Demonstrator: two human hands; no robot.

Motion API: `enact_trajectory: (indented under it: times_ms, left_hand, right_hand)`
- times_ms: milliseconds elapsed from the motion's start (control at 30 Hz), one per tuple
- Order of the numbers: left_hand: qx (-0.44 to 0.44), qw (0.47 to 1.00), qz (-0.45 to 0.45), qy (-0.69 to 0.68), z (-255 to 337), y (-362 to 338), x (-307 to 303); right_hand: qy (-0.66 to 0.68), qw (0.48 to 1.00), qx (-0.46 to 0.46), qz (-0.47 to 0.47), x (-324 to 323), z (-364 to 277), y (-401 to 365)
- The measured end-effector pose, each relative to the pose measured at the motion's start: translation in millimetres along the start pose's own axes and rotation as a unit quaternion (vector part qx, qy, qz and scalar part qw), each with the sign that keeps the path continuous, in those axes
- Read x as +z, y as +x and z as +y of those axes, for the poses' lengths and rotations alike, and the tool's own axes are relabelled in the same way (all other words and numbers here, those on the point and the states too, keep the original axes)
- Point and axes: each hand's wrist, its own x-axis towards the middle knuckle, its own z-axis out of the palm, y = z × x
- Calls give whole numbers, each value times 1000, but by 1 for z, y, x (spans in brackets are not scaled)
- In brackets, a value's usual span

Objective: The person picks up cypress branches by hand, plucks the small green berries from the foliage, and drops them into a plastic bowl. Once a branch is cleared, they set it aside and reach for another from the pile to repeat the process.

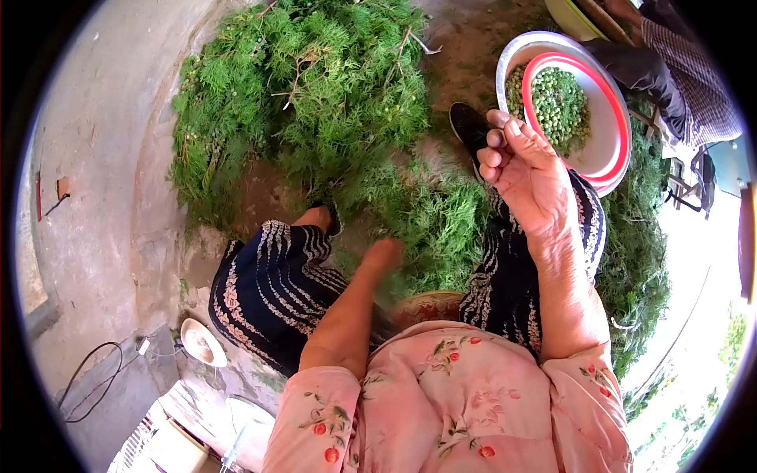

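Note:
My right hand [530, 169] is raised, palm up, at the near-left edge of a red-rimmed bowl [620, 150]. Its thumb and index finger are pinched together, and anything between them is too small to make out. Small green cones [558, 102] lie in the bowl and in the pale basin [512, 57] around it. My left hand [384, 256] hangs low between my knees, beside loose green sprigs [441, 229]. Motion blurs its fingers, so its hold is unclear. Beyond it lies a big heap of leafy green branches [315, 87].
Another person's checked sleeve [686, 71] and dark trousers show at the upper right, next to a yellow-green basin [569, 20]. More greenery [635, 236] lies right of my knee. A concrete wall [102, 118], a cable [87, 370] and a white dish [203, 343] are at left.

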Motion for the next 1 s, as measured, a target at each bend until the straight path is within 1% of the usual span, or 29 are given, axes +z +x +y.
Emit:
enact_trajectory:
  times_ms: [33,133,233,267,333,367,433,533,633,733,767,800,833,933,1000]
  left_hand:
    - [-17,1000,7,-8,-3,3,3]
    - [-71,979,115,-151,-11,0,-1]
    - [-145,953,144,-224,-23,14,-11]
    - [-142,951,175,-213,-30,21,-9]
    - [-136,943,236,-189,-44,35,-4]
    - [-152,941,243,-181,-46,40,-6]
    - [-182,935,257,-165,-31,38,-37]
    - [-173,897,379,-151,-19,39,-64]
    - [-121,859,480,-130,-35,53,-68]
    - [-121,885,439,-98,-59,72,-70]
    - [-136,904,390,-113,-65,77,-73]
    - [-151,919,340,-127,-68,80,-79]
    - [-165,933,289,-141,-69,82,-83]
    - [-201,935,261,-132,-57,81,-97]
    - [-186,947,235,-121,-69,92,-88]
  right_hand:
    - [-8,1000,3,-5,0,1,-1]
    - [-19,1000,13,-14,3,1,-3]
    - [10,1000,24,-16,0,1,-5]
    - [22,999,27,-25,-3,0,-5]
    - [23,999,25,-8,2,-4,-10]
    - [27,999,24,-1,5,-6,-12]
    - [28,999,19,16,8,-9,-14]
    - [35,999,20,19,10,-13,-13]
    - [-12,999,11,49,17,-13,-13]
    - [-14,998,16,56,16,-13,-14]
    - [-15,998,19,58,14,-12,-14]
    - [34,999,24,30,8,-12,-14]
    - [33,999,25,32,8,-12,-14]
    - [33,999,25,34,8,-13,-14]
    - [32,999,24,34,7,-13,-14]
